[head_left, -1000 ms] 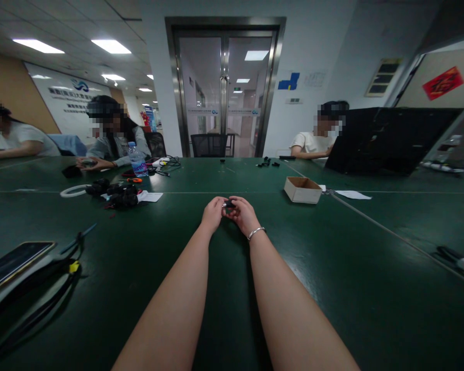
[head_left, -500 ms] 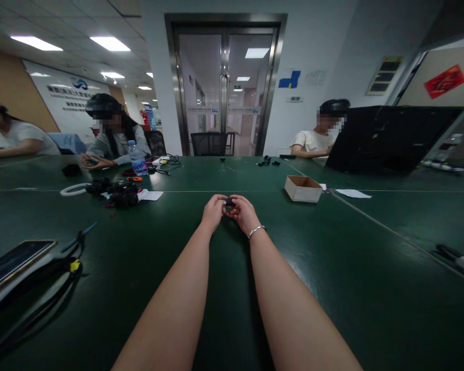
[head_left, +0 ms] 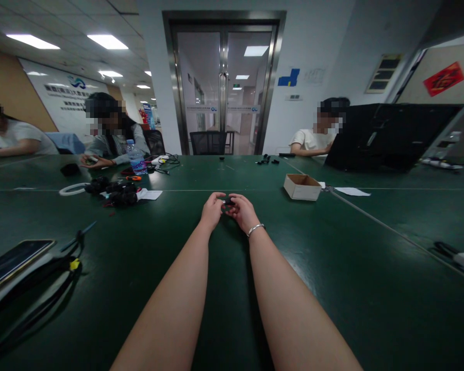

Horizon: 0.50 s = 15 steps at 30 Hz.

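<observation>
My left hand (head_left: 212, 209) and my right hand (head_left: 242, 211) meet above the dark green table (head_left: 332, 268), arms stretched straight out. Pinched between the fingertips of both hands is a small black part (head_left: 228, 202); its shape is too small to make out. A thin silver bracelet (head_left: 255, 229) circles my right wrist. A small open cardboard box (head_left: 302, 186) sits to the right of my hands, a short way off.
A pile of black parts (head_left: 118, 194), a white ring (head_left: 72, 189) and a water bottle (head_left: 137, 159) lie at the far left. A phone (head_left: 11, 259) and black cables (head_left: 58, 268) are near left. Three people sit around the table; a black screen (head_left: 386, 136) stands at right.
The view has drifted slightly, so my hands sit a little higher in the picture. They stay together on the small black part with only slight finger movement.
</observation>
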Available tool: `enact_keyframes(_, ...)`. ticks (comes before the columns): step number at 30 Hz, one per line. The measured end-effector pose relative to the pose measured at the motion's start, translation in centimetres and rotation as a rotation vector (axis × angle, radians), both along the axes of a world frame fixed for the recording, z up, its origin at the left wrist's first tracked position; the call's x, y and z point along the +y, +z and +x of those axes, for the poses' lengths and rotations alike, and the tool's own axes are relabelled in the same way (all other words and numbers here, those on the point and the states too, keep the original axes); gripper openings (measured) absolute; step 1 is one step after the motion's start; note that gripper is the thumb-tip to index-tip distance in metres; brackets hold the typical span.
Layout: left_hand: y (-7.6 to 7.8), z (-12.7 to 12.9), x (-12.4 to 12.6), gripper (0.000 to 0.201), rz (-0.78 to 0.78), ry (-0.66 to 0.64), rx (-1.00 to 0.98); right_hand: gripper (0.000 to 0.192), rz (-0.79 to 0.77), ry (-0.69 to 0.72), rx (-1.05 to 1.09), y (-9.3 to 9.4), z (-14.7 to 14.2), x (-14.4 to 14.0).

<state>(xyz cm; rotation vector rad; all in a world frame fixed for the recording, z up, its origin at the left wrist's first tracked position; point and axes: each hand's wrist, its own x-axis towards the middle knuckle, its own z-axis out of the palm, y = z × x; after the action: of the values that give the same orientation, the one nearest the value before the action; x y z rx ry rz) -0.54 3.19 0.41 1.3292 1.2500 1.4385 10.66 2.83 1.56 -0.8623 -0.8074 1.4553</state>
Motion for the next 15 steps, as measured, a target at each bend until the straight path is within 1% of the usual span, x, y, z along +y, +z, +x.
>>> enact_keyframes(3, -0.15, -0.01, 0.18, 0.025, 0.001, -0.029, -0.018, 0.013, 0.004, -0.005, 0.006, 0.02, -0.04, 0.01)
enact_keyframes(7, -0.26, -0.03, 0.32, 0.029, 0.015, -0.069, -0.040, 0.014, 0.004, -0.013, 0.018, 0.04, -0.11, 0.05)
enact_keyframes(11, 0.08, 0.03, 0.04, 0.027, 0.015, -0.099, -0.067, 0.013, -0.009, -0.016, 0.024, 0.10, -0.10, 0.03)
enact_keyframes(15, 0.60, 0.17, -0.42, 0.021, -0.003, -0.087, -0.084, 0.013, -0.010, -0.016, 0.021, 0.09, -0.04, 0.04)
